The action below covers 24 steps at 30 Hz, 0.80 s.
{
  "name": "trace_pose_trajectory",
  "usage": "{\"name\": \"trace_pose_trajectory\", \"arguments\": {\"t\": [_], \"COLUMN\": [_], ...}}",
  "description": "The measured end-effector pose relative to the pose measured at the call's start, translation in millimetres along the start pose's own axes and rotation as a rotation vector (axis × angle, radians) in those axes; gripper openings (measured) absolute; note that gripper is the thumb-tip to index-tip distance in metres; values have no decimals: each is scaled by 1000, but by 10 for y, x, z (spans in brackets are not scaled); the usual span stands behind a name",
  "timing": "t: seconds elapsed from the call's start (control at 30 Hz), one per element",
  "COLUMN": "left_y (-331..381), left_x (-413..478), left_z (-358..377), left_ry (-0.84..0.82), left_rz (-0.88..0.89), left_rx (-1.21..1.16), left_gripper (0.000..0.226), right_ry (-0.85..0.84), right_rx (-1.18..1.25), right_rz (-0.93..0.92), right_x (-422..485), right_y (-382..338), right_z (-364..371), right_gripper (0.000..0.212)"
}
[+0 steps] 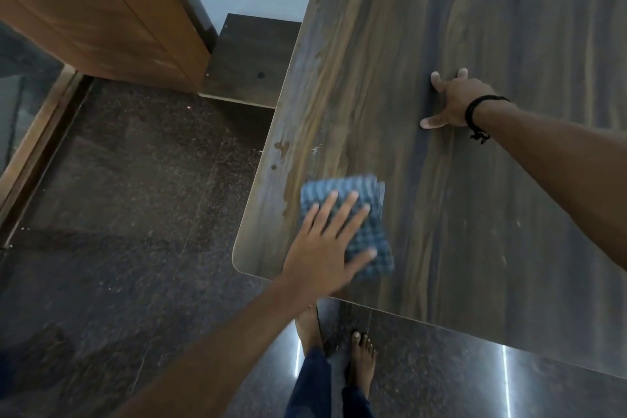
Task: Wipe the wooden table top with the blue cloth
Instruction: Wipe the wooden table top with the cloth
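The wooden table top fills the right half of the view, its grain dark with lighter streaks. A folded blue checked cloth lies flat near the table's front left corner. My left hand presses on the cloth with straight, spread fingers. My right hand rests on the table further back, fingers spread and fingertips touching the wood, a black band on the wrist. Small stains mark the table's left edge beyond the cloth.
Dark speckled stone floor lies left of and below the table. A wooden door or cabinet stands at the back left, with a low dark shelf beside the table. My bare feet stand at the table's front edge.
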State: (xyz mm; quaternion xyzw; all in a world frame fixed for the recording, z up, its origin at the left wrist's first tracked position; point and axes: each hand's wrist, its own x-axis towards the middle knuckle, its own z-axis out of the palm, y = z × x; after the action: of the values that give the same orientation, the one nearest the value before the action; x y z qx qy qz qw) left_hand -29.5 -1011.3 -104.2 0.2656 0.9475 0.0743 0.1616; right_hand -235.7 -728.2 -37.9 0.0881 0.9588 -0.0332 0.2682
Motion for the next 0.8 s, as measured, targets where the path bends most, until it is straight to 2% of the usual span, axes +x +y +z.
{"name": "trace_pose_trajectory", "arguments": {"t": [0.17, 0.27, 0.33, 0.47, 0.63, 0.73, 0.8], "left_y": [-174, -47, 7, -87, -168, -170, -99], "left_x": [1145, 1123, 879, 619, 684, 682, 652], "left_z": [-576, -663, -496, -202, -331, -578, -855], "left_ry": [-94, 21, 93, 199, 482, 477, 450], "left_rz": [-27, -10, -29, -75, 3, -5, -91], "left_rx": [-93, -152, -130, -183, -74, -117, -278], "left_gripper": [75, 92, 94, 79, 27, 23, 18], "right_ry": [-12, -13, -13, -15, -16, -11, -2], "right_rx": [18, 21, 21, 29, 37, 48, 46], "right_rz": [3, 2, 0, 1, -2, -2, -5], "right_x": [-27, -15, -13, 3, 8, 10, 9], "right_y": [8, 18, 24, 32, 46, 58, 63], "right_z": [-11, -7, 5, 12, 13, 10, 13], "right_gripper": [113, 112, 112, 112, 112, 112, 112]}}
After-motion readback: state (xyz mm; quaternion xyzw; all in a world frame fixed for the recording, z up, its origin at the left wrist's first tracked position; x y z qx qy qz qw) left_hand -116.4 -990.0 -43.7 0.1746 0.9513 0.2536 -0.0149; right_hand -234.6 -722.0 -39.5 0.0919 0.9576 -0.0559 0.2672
